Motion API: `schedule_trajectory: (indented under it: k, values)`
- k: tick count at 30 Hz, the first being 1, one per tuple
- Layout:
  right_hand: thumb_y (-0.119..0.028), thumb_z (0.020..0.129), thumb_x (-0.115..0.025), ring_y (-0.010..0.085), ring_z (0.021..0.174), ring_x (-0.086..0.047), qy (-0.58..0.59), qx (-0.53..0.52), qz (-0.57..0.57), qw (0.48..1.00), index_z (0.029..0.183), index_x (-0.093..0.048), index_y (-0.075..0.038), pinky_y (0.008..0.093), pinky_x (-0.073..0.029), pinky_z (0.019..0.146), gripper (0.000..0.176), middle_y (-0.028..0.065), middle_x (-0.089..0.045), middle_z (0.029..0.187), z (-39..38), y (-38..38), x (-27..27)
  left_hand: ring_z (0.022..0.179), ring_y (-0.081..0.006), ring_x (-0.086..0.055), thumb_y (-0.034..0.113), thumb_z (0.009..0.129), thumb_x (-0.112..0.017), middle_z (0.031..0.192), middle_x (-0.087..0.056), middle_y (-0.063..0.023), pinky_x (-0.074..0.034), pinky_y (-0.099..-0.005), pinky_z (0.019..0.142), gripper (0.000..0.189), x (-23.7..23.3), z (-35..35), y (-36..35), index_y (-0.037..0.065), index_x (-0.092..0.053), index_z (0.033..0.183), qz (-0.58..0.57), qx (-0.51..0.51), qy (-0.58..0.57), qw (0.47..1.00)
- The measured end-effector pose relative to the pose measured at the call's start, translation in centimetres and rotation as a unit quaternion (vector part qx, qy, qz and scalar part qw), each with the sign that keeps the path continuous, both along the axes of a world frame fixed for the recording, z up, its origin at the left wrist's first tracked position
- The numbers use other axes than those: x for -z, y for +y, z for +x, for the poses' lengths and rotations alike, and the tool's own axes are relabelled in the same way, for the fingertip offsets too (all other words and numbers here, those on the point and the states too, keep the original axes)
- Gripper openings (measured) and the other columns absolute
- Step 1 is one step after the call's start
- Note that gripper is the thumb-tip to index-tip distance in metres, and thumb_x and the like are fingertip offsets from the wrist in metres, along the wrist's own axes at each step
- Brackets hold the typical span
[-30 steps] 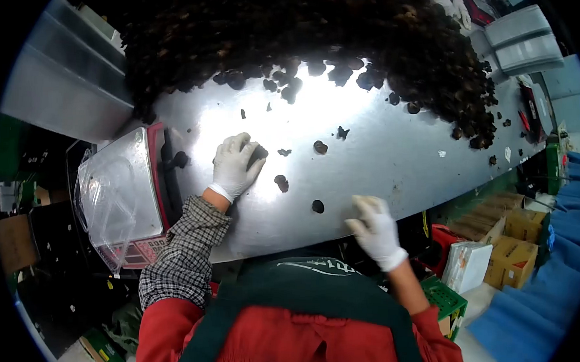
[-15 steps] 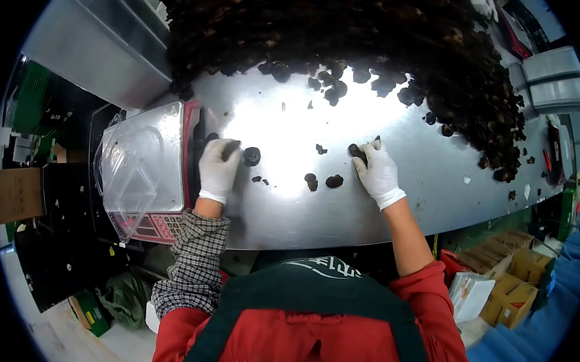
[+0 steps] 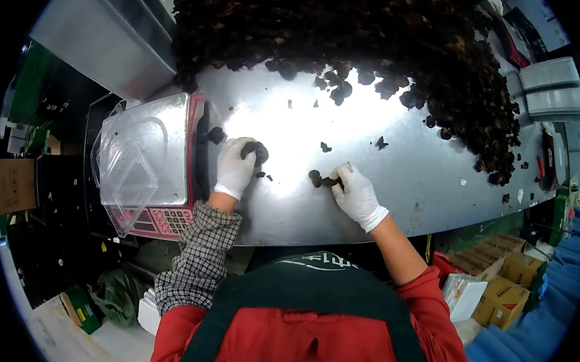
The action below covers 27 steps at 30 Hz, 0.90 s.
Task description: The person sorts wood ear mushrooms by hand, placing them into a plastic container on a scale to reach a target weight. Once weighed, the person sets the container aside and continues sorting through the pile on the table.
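My left hand (image 3: 235, 168), in a white glove, has its thumb and fingers closed on a dark, curled piece of dried mushroom (image 3: 260, 153) over the metal table (image 3: 282, 213). To the right, my gloved right hand (image 3: 357, 196) pinches another dark mushroom piece (image 3: 328, 182) close to the tabletop. Just left of those fingertips lies a small mushroom piece (image 3: 314, 176). Tiny crumbs (image 3: 264, 176) rest below my left fingers. One loose piece (image 3: 215, 135) sits by the scale's edge, and small fragments (image 3: 326, 147) lie between and beyond my hands.
A large heap of dark mushrooms (image 3: 350, 33) covers the far side. At left stands a red-edged scale (image 3: 175, 175) with clear plastic lids (image 3: 133, 163) on it. A large metal bin (image 3: 107, 34) is behind it. Plastic boxes (image 3: 554, 87) and cardboard boxes (image 3: 501, 300) are at right.
My left hand has moved right and closed on the mushroom piece that lay beside it. My right hand has come left and toward me onto another piece, leaving a fragment uncovered behind it.
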State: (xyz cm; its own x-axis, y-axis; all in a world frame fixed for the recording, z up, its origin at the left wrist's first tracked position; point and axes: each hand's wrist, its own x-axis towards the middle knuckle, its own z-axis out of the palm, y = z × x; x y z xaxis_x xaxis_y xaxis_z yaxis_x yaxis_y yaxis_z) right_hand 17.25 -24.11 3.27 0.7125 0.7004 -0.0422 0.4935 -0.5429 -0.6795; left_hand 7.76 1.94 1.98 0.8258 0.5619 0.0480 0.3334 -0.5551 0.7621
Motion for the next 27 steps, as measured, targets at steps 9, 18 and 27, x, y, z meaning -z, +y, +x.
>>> schedule_trajectory:
  k: [9,18,27]
  values:
    - [-0.003,0.075,-0.06,0.0319,0.081,-0.058,-0.056,-0.095,-0.081,0.991,0.09,-0.057,-0.007,0.0401,-0.05,0.071,0.016,0.0116,-0.055,0.093,-1.1,4.8,0.7,0.086,-0.0078,-0.056,-0.012,0.081,-0.055,0.098,-0.061,-0.0021,-0.045,-0.0202,0.075,0.028,-13.8,-10.0,3.7,0.002,-0.065,0.103,-0.128,-0.18,-0.218,0.951]
    - [-0.003,0.073,-0.061,0.0252,0.072,-0.052,0.1,-0.229,0.271,0.93,0.085,-0.056,-0.003,0.0369,-0.045,0.067,0.013,0.0112,-0.053,0.082,-5.3,21.4,-9.5,0.087,-0.0108,-0.057,-0.002,0.086,-0.061,0.097,-0.061,-0.0026,-0.046,-0.0231,0.08,0.016,-11.1,-17.2,12.9,-0.002,-0.064,0.102,0.057,-0.266,-0.193,0.943]
    - [-0.021,0.081,-0.063,0.0334,0.088,-0.064,-0.014,-0.288,0.157,0.945,0.114,-0.058,-0.007,0.0411,-0.053,0.077,0.036,0.016,-0.06,0.105,-8.1,30.1,-10.7,0.117,-0.027,-0.053,0.008,0.083,-0.064,0.126,-0.053,-0.0185,-0.04,-0.0331,0.1,0.053,-11.0,-17.6,14.1,-0.003,-0.046,0.132,0.0,-0.227,-0.019,0.974]
